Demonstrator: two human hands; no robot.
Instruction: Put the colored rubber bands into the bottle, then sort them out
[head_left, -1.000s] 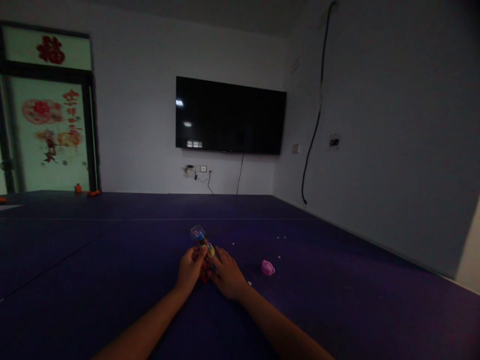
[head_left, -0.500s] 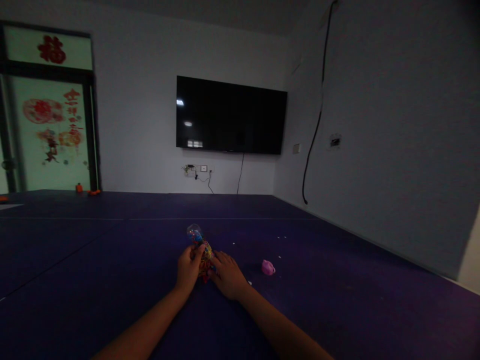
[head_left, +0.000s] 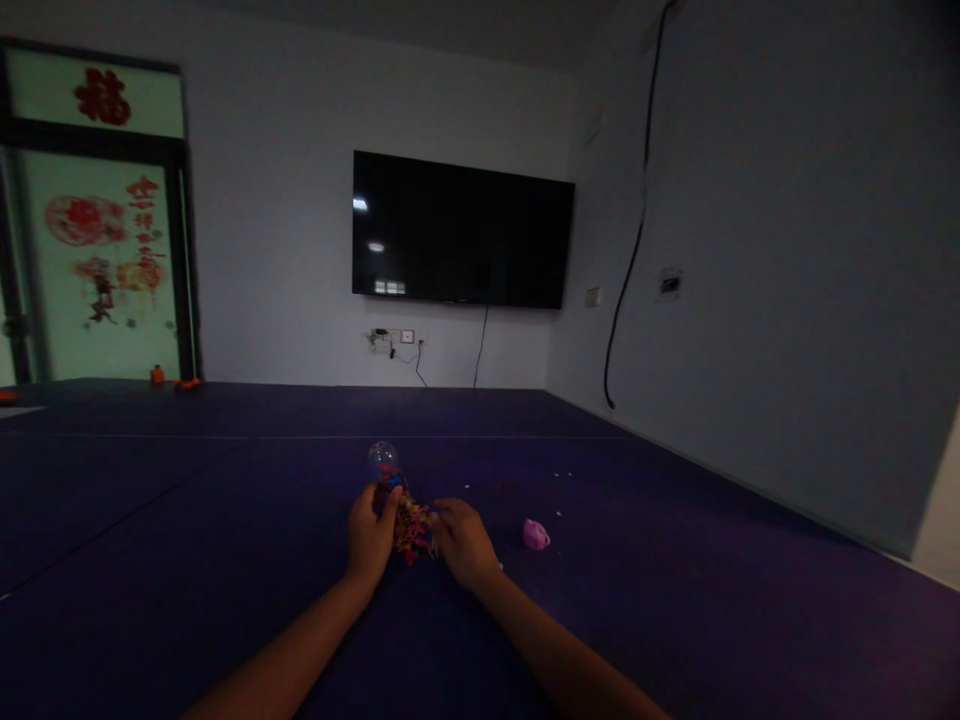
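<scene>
A clear rounded container (head_left: 383, 457) lies on the dark purple surface (head_left: 300, 560), tilted, with colourful small pieces in and below its lower part. My left hand (head_left: 373, 530) is closed round the container's near part, thumb on top. More multicoloured pieces (head_left: 412, 528) form a small pile between my two hands. My right hand (head_left: 463, 542) is at the pile's right edge, its fingers curled against the pieces; whether it pinches any is too small to tell. A pink object (head_left: 535, 535) with a small loop sits to the right of my right hand.
Small white scraps (head_left: 559, 513) are scattered right of centre. Orange items (head_left: 157, 375) stand at the far left edge by a glass door (head_left: 105, 260). A black television (head_left: 461, 230) hangs on the wall, and a black cable (head_left: 628, 270) hangs on the right wall.
My right hand has moved slightly right and its fingers have curled. The container has shifted a little up and left, and more of the colourful pile shows between my hands.
</scene>
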